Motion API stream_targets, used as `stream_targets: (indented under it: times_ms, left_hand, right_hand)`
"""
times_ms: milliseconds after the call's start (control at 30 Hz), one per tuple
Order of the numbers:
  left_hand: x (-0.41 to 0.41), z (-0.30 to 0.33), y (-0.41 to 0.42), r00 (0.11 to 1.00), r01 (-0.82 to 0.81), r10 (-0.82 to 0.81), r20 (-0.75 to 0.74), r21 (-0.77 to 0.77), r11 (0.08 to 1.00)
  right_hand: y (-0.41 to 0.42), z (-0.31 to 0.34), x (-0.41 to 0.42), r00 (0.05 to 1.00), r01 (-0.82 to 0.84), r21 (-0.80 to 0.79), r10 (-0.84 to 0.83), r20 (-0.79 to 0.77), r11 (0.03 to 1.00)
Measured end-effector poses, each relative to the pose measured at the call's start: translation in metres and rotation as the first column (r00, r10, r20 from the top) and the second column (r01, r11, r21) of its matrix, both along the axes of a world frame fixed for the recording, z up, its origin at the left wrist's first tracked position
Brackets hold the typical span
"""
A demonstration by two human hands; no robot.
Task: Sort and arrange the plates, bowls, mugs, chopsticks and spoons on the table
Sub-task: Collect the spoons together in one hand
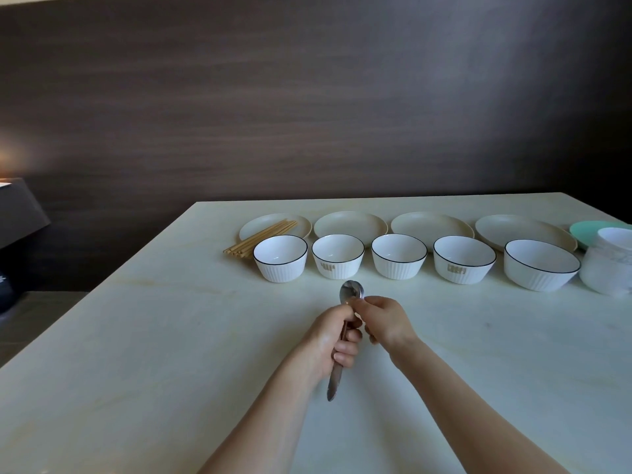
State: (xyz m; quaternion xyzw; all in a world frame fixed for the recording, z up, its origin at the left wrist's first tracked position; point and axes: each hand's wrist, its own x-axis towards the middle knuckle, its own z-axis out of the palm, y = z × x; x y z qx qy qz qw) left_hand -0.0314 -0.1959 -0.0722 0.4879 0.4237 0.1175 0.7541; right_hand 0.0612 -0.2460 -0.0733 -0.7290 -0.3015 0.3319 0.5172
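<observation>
The left hand (337,340) grips the spoons (349,291). The right hand (384,319) pinches them near the bowl ends. 5 bowls (398,256) stand just beyond.

Dim, soft light; warm glow far left; wide-angle bending at edges; mug (607,265) blurred.

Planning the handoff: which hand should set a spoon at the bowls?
Probably the right hand: it pinches near the spoons' heads, free to lift one toward the bowls, while the left hand grips the handles.
</observation>
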Motion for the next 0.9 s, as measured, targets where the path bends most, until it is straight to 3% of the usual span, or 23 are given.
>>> stream_targets:
  times_ms: [67, 167, 267, 333, 433, 667, 900]
  left_hand:
    - [0.002, -0.001, -0.003, 0.999, 0.023, -0.021, -0.026, 0.075, 0.997]
    - [0.004, -0.004, -0.007, 0.990, 0.046, 0.001, -0.140, 0.332, 0.942]
    - [0.001, -0.011, -0.007, 0.947, 0.174, 0.021, -0.320, 0.570, 0.803]
    - [-0.001, -0.014, -0.005, 0.898, 0.292, 0.059, -0.436, 0.691, 0.661]
    - [-0.001, -0.016, -0.003, 0.880, 0.349, 0.094, -0.466, 0.767, 0.538]
    - [-0.002, -0.015, 0.000, 0.903, 0.312, 0.074, -0.423, 0.766, 0.562]
    - [-0.018, -0.013, 0.004, 0.927, 0.261, 0.073, -0.369, 0.772, 0.579]
  right_hand:
    - [0.002, -0.002, 0.003, 0.997, 0.077, 0.011, -0.077, -0.006, 0.997]
    - [0.003, -0.004, 0.004, 0.989, 0.140, 0.032, -0.139, -0.044, 0.990]
    - [0.004, -0.006, 0.011, 0.965, 0.236, 0.071, -0.225, -0.136, 0.969]
    - [0.003, -0.006, 0.016, 0.940, 0.292, 0.080, -0.270, -0.210, 0.953]
    - [0.001, -0.006, 0.023, 0.903, 0.302, 0.080, -0.257, -0.344, 0.950]
    - [-0.003, -0.012, 0.019, 0.883, -0.033, 0.086, 0.070, -0.465, 0.996]
    - [-0.001, -0.017, 0.010, 0.888, 0.045, 0.183, 0.045, -0.457, 0.982]
